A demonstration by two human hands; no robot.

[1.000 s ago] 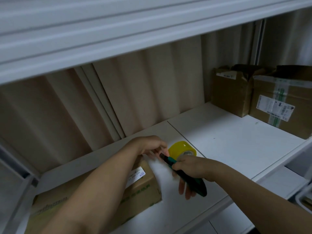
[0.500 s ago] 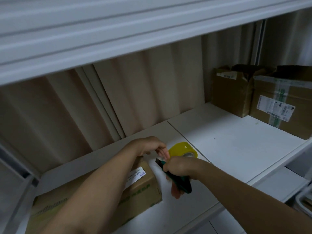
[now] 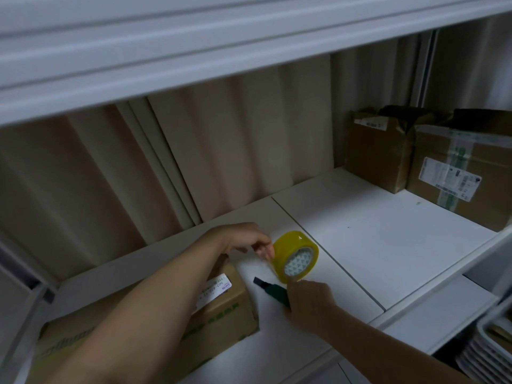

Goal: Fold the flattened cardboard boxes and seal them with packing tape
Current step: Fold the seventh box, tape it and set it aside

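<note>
A yellow roll of packing tape (image 3: pixel 296 256) stands on edge on the white shelf (image 3: pixel 374 245). My left hand (image 3: pixel 243 239) pinches the roll's left rim with its fingertips. My right hand (image 3: pixel 310 303) is just below the roll, closed around a dark green box cutter (image 3: pixel 273 291) whose tip points up-left. A brown cardboard box (image 3: pixel 221 314) with a white label lies on the shelf under my left forearm.
Two used cardboard boxes (image 3: pixel 432 159) stand at the back right of the shelf. A beige curtain (image 3: pixel 194 162) hangs behind. An upper shelf edge (image 3: pixel 221 56) overhangs. A stack of white trays (image 3: pixel 487 345) sits at the lower right.
My right hand with the cutter has slid down and right, off the roll. The tape roll is now fully visible, and my left fingers hold its rim.
</note>
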